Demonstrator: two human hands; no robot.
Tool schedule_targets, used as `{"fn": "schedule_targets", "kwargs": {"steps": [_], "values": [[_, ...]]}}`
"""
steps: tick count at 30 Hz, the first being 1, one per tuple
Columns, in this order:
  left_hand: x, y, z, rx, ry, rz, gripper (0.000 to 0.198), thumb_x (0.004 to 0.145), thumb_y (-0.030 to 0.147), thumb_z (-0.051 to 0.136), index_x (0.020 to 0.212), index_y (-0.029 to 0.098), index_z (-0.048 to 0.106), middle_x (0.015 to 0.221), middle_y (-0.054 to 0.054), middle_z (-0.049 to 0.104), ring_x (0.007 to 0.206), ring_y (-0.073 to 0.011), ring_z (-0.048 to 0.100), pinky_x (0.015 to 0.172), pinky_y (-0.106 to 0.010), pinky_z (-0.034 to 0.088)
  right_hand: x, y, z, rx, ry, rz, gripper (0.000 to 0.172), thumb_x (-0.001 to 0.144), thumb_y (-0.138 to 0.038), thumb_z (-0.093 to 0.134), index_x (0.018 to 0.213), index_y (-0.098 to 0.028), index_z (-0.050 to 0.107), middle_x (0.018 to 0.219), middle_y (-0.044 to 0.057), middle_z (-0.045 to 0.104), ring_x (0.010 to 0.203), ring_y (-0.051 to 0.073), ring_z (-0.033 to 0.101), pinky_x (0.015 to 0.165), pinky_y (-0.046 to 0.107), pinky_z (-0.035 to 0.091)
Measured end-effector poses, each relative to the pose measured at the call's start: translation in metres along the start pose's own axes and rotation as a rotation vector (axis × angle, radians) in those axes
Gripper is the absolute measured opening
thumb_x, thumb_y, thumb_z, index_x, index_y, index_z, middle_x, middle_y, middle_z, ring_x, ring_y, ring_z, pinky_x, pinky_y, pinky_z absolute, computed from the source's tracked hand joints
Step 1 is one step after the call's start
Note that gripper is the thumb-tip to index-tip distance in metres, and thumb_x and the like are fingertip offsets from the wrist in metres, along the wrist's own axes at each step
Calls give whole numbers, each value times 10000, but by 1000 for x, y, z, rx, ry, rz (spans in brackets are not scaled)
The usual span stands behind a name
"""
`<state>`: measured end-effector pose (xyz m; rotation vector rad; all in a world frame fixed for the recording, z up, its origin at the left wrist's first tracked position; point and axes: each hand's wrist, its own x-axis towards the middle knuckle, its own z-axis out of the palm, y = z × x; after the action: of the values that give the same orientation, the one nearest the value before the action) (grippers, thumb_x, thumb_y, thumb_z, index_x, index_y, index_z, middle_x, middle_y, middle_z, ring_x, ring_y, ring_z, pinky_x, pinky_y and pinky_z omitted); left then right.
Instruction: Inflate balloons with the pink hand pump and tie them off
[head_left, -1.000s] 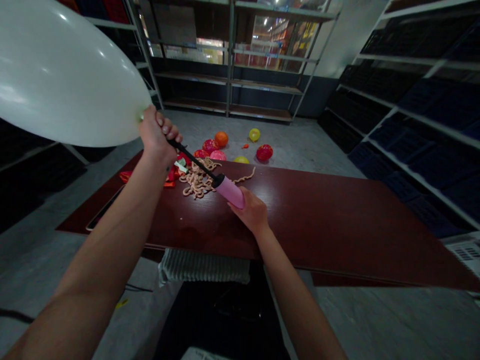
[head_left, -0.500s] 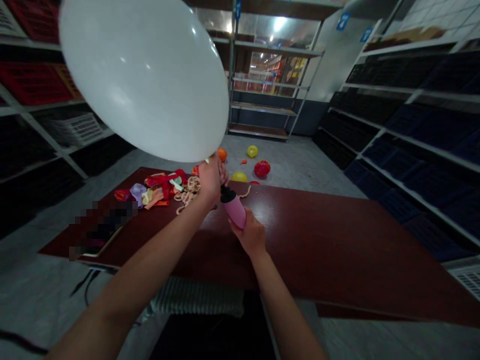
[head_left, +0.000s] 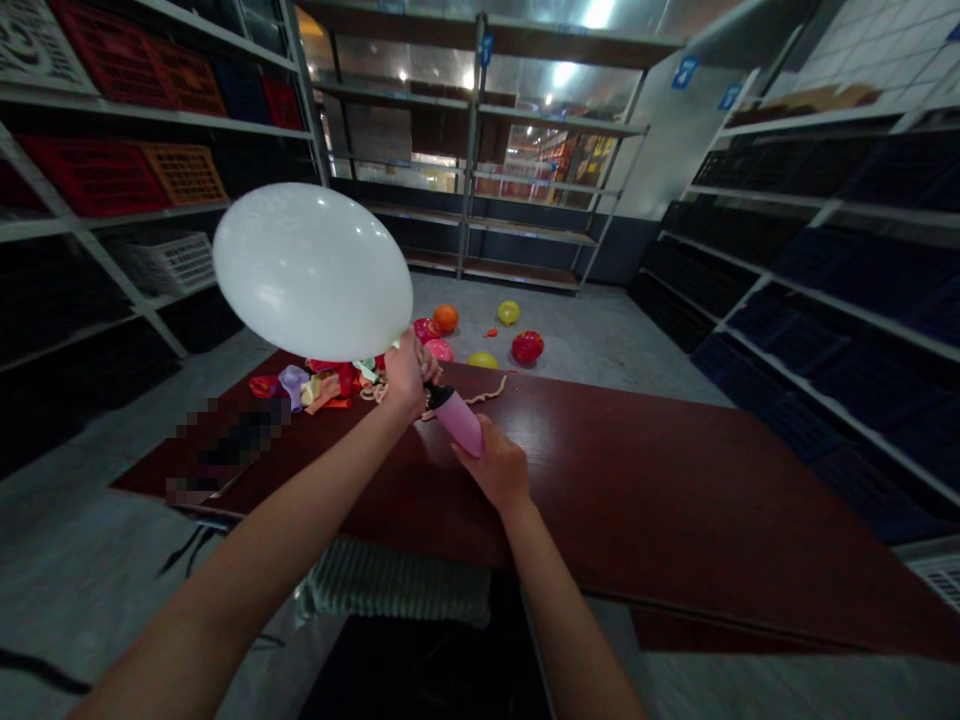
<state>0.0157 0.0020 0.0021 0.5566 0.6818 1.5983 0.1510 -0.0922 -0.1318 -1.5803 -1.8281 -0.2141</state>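
A large white balloon (head_left: 311,270), blown up, leans to the upper left from my left hand (head_left: 409,375). The fingers of that hand are wrapped round its neck, where it meets the black tip of a pink hand pump (head_left: 459,422). The nozzle itself is hidden by the fingers. My right hand (head_left: 496,462) is closed round the lower end of the pump's pink body, which slants over the table. To the left of my left hand lies a pile of limp, colourful balloons (head_left: 319,386), with some beige cord (head_left: 487,392) behind the pump.
The dark red wooden table (head_left: 660,480) spans the front. At its left lies a pixelated dark object (head_left: 232,450). Several blown-up balloons, among them a red one (head_left: 527,347) and an orange one (head_left: 445,318), rest on the floor beyond. Shelves with crates (head_left: 94,175) line both sides.
The white balloon looks much smaller and lower in view; whether it lost air or swung away I cannot tell. Both hands keep their hold, the left slightly lower and further left.
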Motion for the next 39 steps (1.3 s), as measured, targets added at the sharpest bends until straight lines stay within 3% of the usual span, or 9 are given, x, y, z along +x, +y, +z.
{"fn": "schedule_targets", "kwargs": {"steps": [6, 17, 21, 25, 32, 36, 39], "values": [[9, 9, -30, -77, 61, -8, 498, 1019, 316, 486, 585, 224, 259, 420, 88, 239, 282, -79, 217, 328, -234, 205, 0, -3, 2, -85, -94, -97, 542, 913, -458, 686, 1353, -159, 584, 1091, 124, 756, 889, 232, 729, 729, 281, 523], [25, 68, -43, -137, 154, -32, 462, 1049, 280, 408, 628, 212, 229, 392, 71, 239, 294, -80, 241, 344, -218, 206, 0, -7, -1, -121, -179, -112, 561, 925, -493, 672, 1375, -174, 567, 1098, 109, 753, 904, 225, 720, 753, 280, 507], [29, 94, -37, -127, 147, 17, 481, 1041, 290, 450, 622, 206, 229, 403, 62, 230, 302, -77, 228, 348, -226, 206, 2, -9, -3, -62, -148, -108, 531, 920, -476, 680, 1356, -191, 581, 1150, 103, 750, 934, 225, 725, 771, 285, 520], [19, 107, -12, -88, 47, 85, 494, 1047, 299, 456, 614, 213, 233, 414, 57, 221, 316, -83, 207, 348, -229, 196, 2, -8, -4, 17, -95, -71, 518, 900, -461, 700, 1327, -187, 598, 1168, 106, 752, 948, 231, 734, 789, 289, 538], [-3, 83, 41, 17, -70, 184, 524, 1060, 390, 489, 614, 219, 273, 418, 74, 193, 335, -77, 174, 352, -222, 174, -1, 2, -4, 82, -42, 59, 494, 895, -449, 676, 1287, -162, 588, 1035, 108, 767, 878, 254, 746, 747, 310, 538], [-4, 44, 47, 66, -112, 170, 547, 1064, 352, 480, 573, 215, 280, 399, 60, 216, 310, -78, 196, 338, -239, 168, -1, 6, -1, 89, -49, 120, 501, 890, -465, 663, 1284, -168, 578, 1028, 107, 768, 863, 257, 744, 716, 305, 520], [-6, 8, 42, 88, -122, 75, 567, 1053, 345, 494, 543, 218, 281, 397, 59, 234, 292, -79, 220, 327, -240, 177, 0, 6, -1, 81, -32, 154, 511, 879, -464, 670, 1279, -160, 581, 1003, 98, 773, 827, 249, 743, 689, 297, 504]]}}
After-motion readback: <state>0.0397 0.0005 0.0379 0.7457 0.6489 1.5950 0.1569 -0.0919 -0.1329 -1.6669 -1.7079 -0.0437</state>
